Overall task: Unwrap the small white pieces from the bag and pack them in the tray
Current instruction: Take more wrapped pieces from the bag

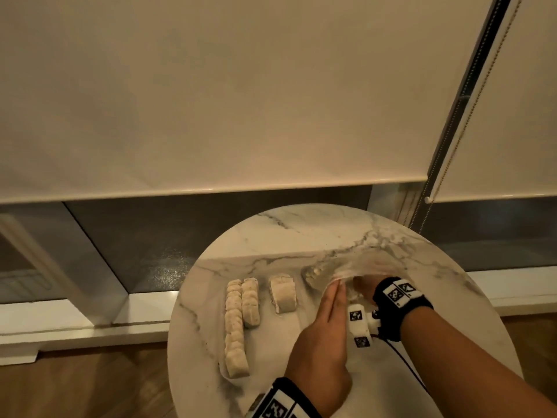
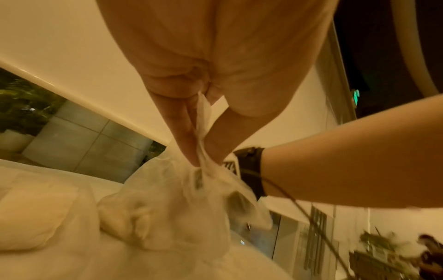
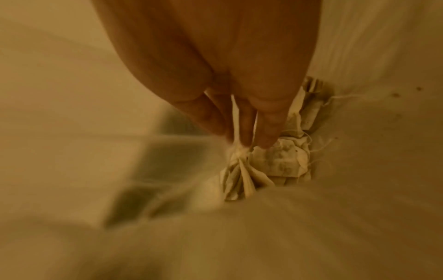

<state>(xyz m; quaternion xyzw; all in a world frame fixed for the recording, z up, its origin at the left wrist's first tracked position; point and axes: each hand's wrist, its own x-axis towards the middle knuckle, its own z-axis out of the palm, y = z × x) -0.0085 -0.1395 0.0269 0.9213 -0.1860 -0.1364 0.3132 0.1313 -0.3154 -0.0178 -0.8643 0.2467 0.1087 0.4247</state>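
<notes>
Your left grip (image 1: 327, 324) pinches the bag (image 1: 346, 267) mouth near the desk's (image 1: 271, 230) far edge; your right grip (image 1: 361, 286), inside, pinches white pieces (image 3: 242, 170).

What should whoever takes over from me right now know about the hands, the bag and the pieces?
Left hand: pinches the gathered edge of the clear plastic bag, holding it up.
Right hand: reaches inside the bag, fingers on the white pieces there; grip unclear.
Round marble table: two rows of white pieces at its left, a short stack beside them.
I cannot make out a tray for certain.
Left: empty the bag, add those pieces to the rows.
</notes>
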